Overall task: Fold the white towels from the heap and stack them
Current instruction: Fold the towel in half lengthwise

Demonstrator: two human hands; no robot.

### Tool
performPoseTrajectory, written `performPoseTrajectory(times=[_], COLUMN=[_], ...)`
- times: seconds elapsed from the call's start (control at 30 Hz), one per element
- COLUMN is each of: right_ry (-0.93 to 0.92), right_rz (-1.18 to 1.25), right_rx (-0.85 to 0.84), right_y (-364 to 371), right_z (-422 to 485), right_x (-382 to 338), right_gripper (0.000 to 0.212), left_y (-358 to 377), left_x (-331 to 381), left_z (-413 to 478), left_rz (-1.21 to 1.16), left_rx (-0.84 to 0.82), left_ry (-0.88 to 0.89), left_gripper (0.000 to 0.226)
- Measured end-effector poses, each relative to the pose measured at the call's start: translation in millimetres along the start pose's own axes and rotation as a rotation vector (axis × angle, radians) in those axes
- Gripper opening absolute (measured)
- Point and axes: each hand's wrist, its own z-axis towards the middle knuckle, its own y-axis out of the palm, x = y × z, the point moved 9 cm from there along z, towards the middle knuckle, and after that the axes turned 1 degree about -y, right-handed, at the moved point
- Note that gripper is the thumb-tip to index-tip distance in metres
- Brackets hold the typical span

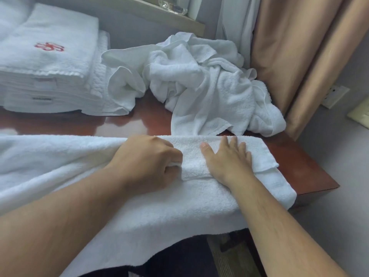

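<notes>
White towel (89,156) spans lower frame, long axis left to right, right end folded inward. Heap (199,80) lies beyond at upper centre, stack (46,62) upper left. Right hand (227,158) presses flat on flap (193,156); left hand (147,160), adjoining, pinches its edge.

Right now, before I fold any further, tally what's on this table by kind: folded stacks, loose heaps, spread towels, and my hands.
Folded stack, red emblem on top: 1
Loose heap: 1
Spread towel: 1
Hands: 2, left hand gripping that towel's fold, right hand pressing flat on it
Total: 5
</notes>
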Motion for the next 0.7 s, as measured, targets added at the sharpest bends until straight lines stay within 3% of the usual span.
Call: performPoseTrajectory(times=[0.17,0.33,0.47,0.6,0.7], right_ry=[0.012,0.045,0.019,-0.230,-0.529], right_rz=[-0.003,-0.034,-0.012,0.152,0.286], right_rx=[-0.012,0.020,0.069,0.308,0.510], right_y=[0.4,-5.5,-8.2,-35.8,-57.0], right_z=[16.4,41.1,53.0,35.7,0.3], right_x=[9.4,14.9,14.3,-5.0,-41.0], right_gripper=[0.094,0.094,0.093,0.068,0.049], left_y=[7.6,14.4,24.7,11.6,-35.3], left_x=[-6.2,-7.2,-13.8,-16.8,-44.0], left_z=[15.0,36.2,45.9,30.0,2.6], left_rz=[0.026,0.060,0.124,0.197,0.060], left_rx=[-0.021,0.022,0.001,-0.123,-0.028], left_ry=[0.045,0.134,0.116,0.143,0.033], left_gripper=[0.037,0.024,0.027,0.033,0.043])
